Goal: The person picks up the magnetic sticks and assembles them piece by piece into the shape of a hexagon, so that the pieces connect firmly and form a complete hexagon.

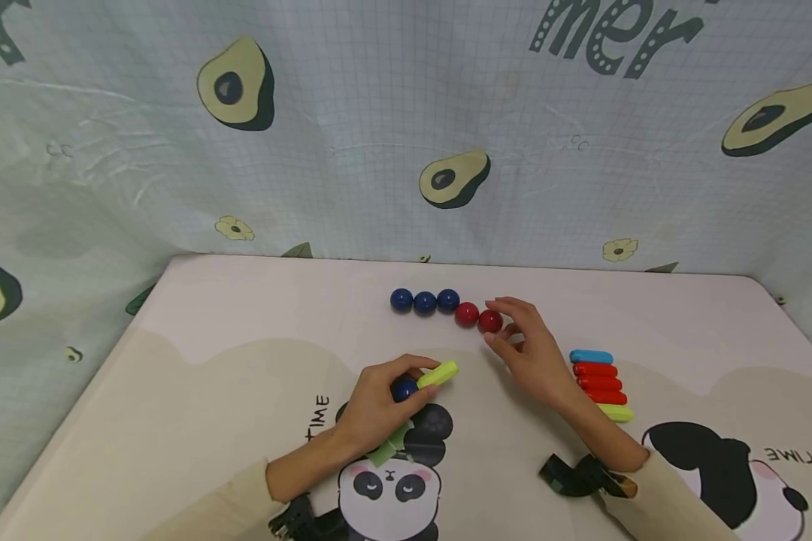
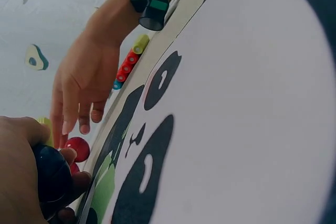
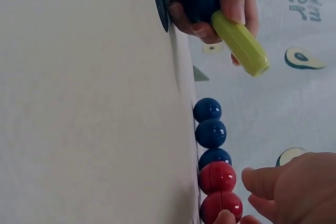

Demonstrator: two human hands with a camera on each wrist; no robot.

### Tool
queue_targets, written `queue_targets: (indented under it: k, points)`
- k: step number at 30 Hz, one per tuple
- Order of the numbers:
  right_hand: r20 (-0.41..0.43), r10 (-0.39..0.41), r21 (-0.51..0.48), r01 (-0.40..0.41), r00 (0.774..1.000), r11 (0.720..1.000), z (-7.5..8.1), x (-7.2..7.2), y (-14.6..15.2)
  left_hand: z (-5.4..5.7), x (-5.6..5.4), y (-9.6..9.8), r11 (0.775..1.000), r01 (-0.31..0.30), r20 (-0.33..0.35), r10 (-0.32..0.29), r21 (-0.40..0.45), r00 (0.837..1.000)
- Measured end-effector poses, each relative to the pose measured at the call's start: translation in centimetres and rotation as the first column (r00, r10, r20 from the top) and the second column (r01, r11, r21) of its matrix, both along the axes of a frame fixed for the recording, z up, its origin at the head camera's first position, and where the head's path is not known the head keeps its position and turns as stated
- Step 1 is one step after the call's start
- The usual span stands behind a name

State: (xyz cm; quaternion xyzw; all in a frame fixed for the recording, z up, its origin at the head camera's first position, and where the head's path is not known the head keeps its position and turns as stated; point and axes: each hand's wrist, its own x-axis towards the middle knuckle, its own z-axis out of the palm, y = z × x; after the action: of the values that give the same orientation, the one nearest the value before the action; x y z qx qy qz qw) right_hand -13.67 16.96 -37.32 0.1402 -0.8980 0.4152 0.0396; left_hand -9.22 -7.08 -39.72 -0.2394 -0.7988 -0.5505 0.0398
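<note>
In the head view my left hand [image 1: 379, 398] holds a glossy dark blue ball [image 1: 404, 388] together with a short yellow-green stick [image 1: 437, 374]. The stick juts out past the fingertips, and the right wrist view shows its ribbed sides. My right hand [image 1: 524, 349] is at the right end of a row of balls, its thumb and forefinger spread about the end red ball [image 1: 490, 321]. A fingertip overlaps that ball in the right wrist view, while another digit stands apart from the row. Beside it sits a second red ball [image 1: 467, 314], then three blue balls [image 1: 425, 303].
Right of my right forearm lies a stack of short sticks: a blue one [image 1: 592, 357], several red ones [image 1: 598, 376] and a yellow-green one [image 1: 616, 412]. Panda prints [image 1: 389, 496] mark the table cover. An avocado-print sheet [image 1: 352, 90] hangs behind the table.
</note>
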Motion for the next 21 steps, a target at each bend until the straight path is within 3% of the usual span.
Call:
queue_targets:
  k: [11,21]
  points:
    - [0.001,0.010,0.021,-0.010,1.000,1.000,-0.68,-0.12,0.25,-0.13,0.01,-0.08,1.000,0.003,0.007,-0.003,-0.001,1.000]
    - [0.035,-0.044,0.049,0.043,0.998,0.998,-0.98,0.21,0.25,-0.17,0.02,-0.07,1.000,0.017,-0.006,-0.017,-0.002,1.000]
